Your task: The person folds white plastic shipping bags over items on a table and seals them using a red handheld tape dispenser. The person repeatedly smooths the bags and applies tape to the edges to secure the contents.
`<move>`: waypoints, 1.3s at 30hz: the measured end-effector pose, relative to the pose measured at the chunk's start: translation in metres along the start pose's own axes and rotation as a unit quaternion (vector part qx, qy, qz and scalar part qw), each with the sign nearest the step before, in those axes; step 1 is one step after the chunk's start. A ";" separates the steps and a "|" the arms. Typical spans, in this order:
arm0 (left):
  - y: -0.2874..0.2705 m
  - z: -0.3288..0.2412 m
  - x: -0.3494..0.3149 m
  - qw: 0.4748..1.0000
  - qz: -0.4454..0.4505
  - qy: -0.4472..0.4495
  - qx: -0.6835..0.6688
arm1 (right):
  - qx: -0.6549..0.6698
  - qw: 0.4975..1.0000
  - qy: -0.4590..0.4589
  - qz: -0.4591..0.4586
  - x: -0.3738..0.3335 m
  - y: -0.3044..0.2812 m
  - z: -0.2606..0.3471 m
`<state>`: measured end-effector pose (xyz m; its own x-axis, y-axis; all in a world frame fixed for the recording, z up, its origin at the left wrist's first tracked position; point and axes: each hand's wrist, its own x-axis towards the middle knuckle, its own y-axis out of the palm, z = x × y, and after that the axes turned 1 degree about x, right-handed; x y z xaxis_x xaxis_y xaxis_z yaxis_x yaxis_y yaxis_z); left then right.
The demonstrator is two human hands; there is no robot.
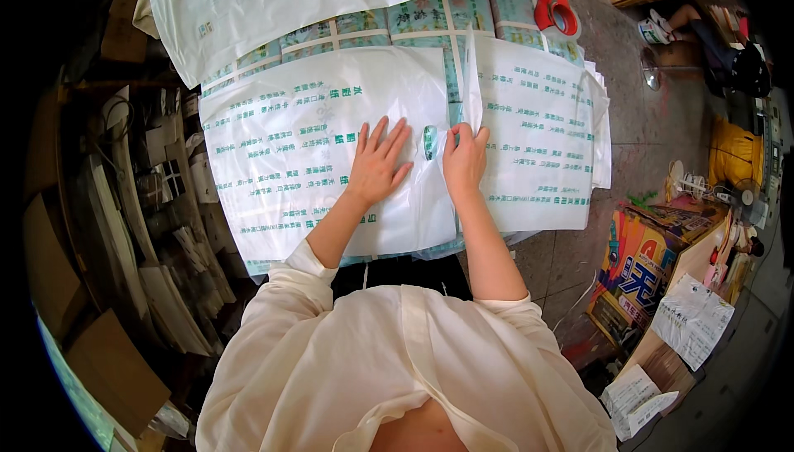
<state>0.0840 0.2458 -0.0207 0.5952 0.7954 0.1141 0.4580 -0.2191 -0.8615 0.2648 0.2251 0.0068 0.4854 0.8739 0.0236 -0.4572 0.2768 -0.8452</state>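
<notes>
The left hand (380,162) lies flat, fingers spread, on a white sheet (281,146) printed in green. Just beside it, the right hand (465,158) pinches a white fold (473,92) between this and a second printed sheet (538,129). Both sheets lie over strapped packs (418,18). Beyond sits a red tape holder (546,9); a colourful box (633,274) stands on the right.

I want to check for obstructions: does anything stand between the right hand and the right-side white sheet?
Nothing visible does: the right hand touches the white sheet at its raised left edge. The red tape dispenser lies farther away.
</notes>
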 end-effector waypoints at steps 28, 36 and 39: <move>-0.012 0.036 0.030 0.984 0.125 -0.008 -0.125 | 0.007 0.974 -0.107 0.200 -0.050 0.015 0.044; -0.038 0.030 0.098 0.903 -0.004 -0.298 -0.310 | -0.116 0.966 -0.119 0.198 -0.087 0.013 0.016; -0.029 0.039 0.124 0.927 -0.060 -0.271 -0.251 | -0.147 0.959 -0.110 0.218 -0.089 0.009 0.015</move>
<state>0.1187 0.3722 -0.0005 0.1639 0.9685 -0.1877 0.8303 -0.2381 -0.5039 0.2063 0.1554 0.0048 0.1124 0.9531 -0.2809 -0.3362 -0.2296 -0.9134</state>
